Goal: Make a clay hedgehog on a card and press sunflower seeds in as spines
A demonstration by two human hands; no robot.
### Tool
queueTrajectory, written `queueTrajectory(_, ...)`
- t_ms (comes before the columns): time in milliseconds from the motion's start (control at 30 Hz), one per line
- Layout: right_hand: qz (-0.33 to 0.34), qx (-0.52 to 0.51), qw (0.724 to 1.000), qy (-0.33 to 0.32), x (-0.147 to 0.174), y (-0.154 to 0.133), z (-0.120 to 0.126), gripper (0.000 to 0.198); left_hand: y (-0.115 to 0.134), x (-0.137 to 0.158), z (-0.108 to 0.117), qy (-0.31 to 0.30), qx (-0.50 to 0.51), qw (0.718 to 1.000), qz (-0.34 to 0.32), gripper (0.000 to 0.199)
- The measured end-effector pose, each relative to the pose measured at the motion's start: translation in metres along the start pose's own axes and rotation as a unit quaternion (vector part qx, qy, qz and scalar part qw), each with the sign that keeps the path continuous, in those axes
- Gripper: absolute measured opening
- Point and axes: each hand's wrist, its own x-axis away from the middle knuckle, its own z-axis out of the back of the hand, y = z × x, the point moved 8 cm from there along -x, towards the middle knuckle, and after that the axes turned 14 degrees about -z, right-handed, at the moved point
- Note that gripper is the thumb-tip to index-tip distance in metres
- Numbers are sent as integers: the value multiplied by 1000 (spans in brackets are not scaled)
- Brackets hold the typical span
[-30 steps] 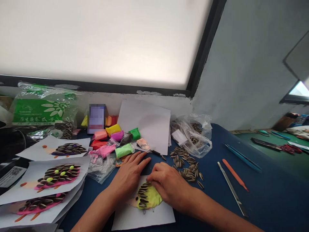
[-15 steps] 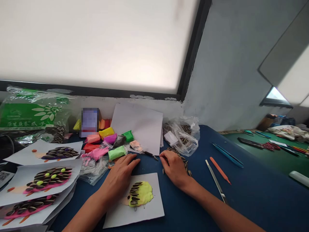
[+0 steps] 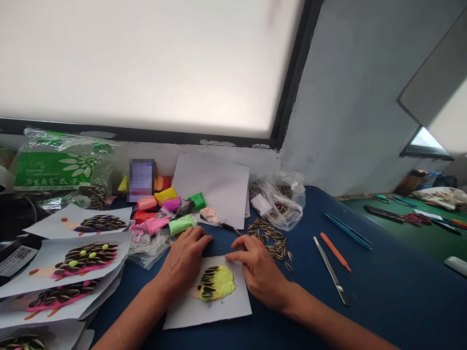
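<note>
A white sheet of paper (image 3: 241, 311) lies before me, with a flattened yellow clay shape (image 3: 223, 283) on it and a pale clay end at its left. Several striped sunflower seeds (image 3: 207, 282) stand in a row along the yellow clay's left part. My left hand (image 3: 184, 265) rests over the sheet's upper left edge, fingers loosely stretched out and holding nothing visible. Over the upper right corner hovers my right hand (image 3: 255, 267), thumb and index finger brought together; what is between them is too small to make out. Behind it lies a loose pile of sunflower seeds (image 3: 270, 236).
Colourful clay packets (image 3: 182, 223) lie behind my left hand. Finished seed pictures (image 3: 83, 262) are stacked at left. A clear bag of seeds (image 3: 284, 199) stands behind the pile. Blue tweezers (image 3: 346, 229), an orange tool (image 3: 335, 252) and a metal blade (image 3: 330, 270) lie at right.
My right hand has moved from the seed pile left to the paper's upper right corner, uncovering the pile. My left hand stays by the sheet. The view has shifted slightly.
</note>
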Motion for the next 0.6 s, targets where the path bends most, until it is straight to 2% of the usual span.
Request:
queueTrajectory(167,25,30,999,-17,6,-4,-9,47,2,0,0,-10,-4,1000,-4,46)
queueTrajectory(433,81,39,996,5,11,-11,-6,38,1,-2,-1,-33,-22,999,0,50)
queueTrajectory(600,57,28,997,36,10,-8,-2,41,1,-1,-2,-34,-17,999,-1,51)
